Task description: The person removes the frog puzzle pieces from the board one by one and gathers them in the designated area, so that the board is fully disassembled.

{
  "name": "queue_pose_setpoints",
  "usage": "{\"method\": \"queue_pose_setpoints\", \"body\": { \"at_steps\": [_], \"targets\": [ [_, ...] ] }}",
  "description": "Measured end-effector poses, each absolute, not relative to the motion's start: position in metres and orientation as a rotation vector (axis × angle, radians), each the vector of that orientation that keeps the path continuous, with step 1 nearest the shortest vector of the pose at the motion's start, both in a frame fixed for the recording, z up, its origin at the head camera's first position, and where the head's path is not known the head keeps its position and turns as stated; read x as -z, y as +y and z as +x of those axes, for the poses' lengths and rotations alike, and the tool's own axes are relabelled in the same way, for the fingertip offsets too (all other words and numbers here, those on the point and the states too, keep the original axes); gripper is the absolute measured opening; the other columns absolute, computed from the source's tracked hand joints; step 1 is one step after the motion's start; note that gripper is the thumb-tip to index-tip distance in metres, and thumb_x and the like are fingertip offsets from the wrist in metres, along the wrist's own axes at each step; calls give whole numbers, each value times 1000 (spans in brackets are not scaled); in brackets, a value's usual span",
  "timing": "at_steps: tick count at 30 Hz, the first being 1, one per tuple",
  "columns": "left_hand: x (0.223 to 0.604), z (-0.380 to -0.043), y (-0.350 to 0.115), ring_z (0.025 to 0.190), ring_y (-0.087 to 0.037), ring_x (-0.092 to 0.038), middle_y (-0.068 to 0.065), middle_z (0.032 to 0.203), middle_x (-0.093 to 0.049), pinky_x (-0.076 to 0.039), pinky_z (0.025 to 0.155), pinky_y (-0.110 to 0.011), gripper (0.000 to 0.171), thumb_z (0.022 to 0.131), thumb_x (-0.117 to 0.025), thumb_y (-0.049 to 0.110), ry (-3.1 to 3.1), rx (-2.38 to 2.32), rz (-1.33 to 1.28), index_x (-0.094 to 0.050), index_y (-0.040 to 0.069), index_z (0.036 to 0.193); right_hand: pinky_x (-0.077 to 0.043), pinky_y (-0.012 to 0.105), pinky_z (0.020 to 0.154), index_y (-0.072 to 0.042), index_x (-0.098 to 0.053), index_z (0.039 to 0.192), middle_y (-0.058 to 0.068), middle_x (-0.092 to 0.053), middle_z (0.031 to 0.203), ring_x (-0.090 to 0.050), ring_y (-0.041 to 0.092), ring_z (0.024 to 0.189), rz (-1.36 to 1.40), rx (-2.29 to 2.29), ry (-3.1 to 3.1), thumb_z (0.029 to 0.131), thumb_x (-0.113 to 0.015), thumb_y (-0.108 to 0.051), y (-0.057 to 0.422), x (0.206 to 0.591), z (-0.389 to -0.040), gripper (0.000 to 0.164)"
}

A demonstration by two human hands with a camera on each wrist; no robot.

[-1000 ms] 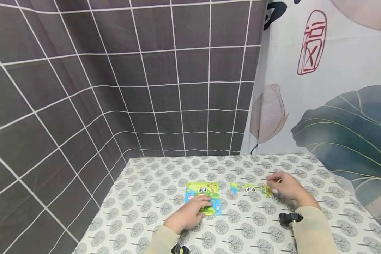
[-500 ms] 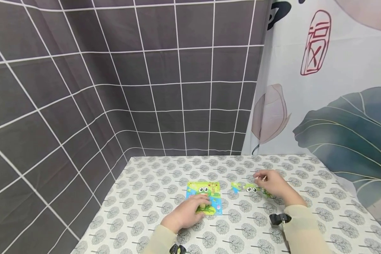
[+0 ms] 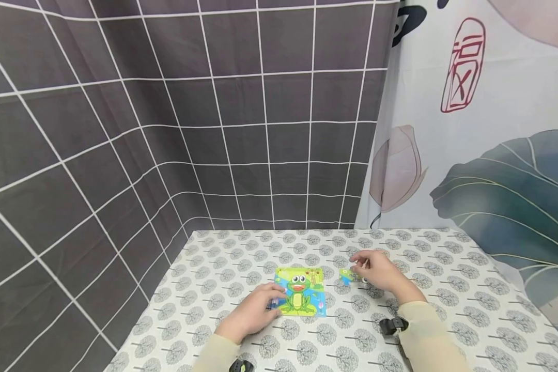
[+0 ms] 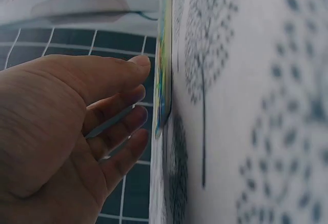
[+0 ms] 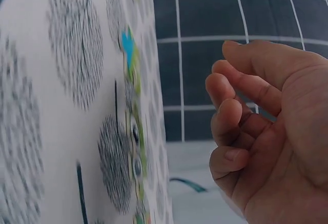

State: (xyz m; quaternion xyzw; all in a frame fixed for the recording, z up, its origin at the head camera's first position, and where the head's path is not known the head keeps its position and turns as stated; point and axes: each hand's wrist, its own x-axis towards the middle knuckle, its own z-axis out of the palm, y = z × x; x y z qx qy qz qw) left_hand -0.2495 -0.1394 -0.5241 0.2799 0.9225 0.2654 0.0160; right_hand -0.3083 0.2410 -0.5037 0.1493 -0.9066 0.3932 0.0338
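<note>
A square frog picture puzzle (image 3: 299,292) lies on the table, green, yellow and blue. My left hand (image 3: 253,311) is at its lower left edge, fingers relaxed; in the left wrist view, the fingertips (image 4: 139,97) are close to the puzzle's thin edge (image 4: 164,60) and hold nothing. To the right, loose puzzle pieces lie in a row: a blue and green piece (image 3: 345,277) and one with frog eyes (image 5: 136,152). Over that row hovers my right hand (image 3: 376,271), fingers loosely bent with nothing between them. It hides part of the row in the head view.
White cloth with grey trees covers the table (image 3: 204,315). A dark grid curtain (image 3: 242,129) hangs behind and at the left, a pale curtain with leaf prints (image 3: 414,170) at the right. Each wrist wears a black strap mount (image 3: 393,325).
My right hand has moved left along the row of loose pieces. My left hand has drawn back leftward off the puzzle, uncovering the frog.
</note>
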Motion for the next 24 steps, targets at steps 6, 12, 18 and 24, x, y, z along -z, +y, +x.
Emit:
{"method": "queue_pose_setpoints", "body": {
  "at_steps": [6,12,18,24],
  "targets": [
    [526,-249,-147,136,-22,-53,8,139,-62,-41,119,-48,35,92,-79,16,2853,-918,792,-75,16,127,-51,29,57,-8,-76,114,-4,-63,88,-54,16,71,480,-1233,-2815,96,-74,-13,214,507,-311,19],
    [524,-247,-149,129,-20,-58,6,131,-65,-45,116,-46,31,89,-81,14,2851,-902,812,-78,14,119,-50,29,61,-9,-76,111,-6,-63,87,-54,15,72,540,-1225,-2822,95,-74,-11,187,509,-311,16],
    [523,-246,-150,126,-19,-60,5,129,-66,-46,115,-44,27,89,-82,12,2859,-842,864,-80,14,115,-51,28,57,-11,-76,110,-6,-63,85,-54,14,69,597,-1252,-2850,95,-74,-12,164,516,-315,16],
    [524,-247,-149,126,-17,-60,7,128,-66,-46,115,-42,27,90,-81,14,2864,-809,845,-79,17,116,-52,29,63,-10,-76,110,-6,-63,84,-57,15,73,671,-1290,-2847,94,-76,-12,146,520,-318,16]
  ]
}}
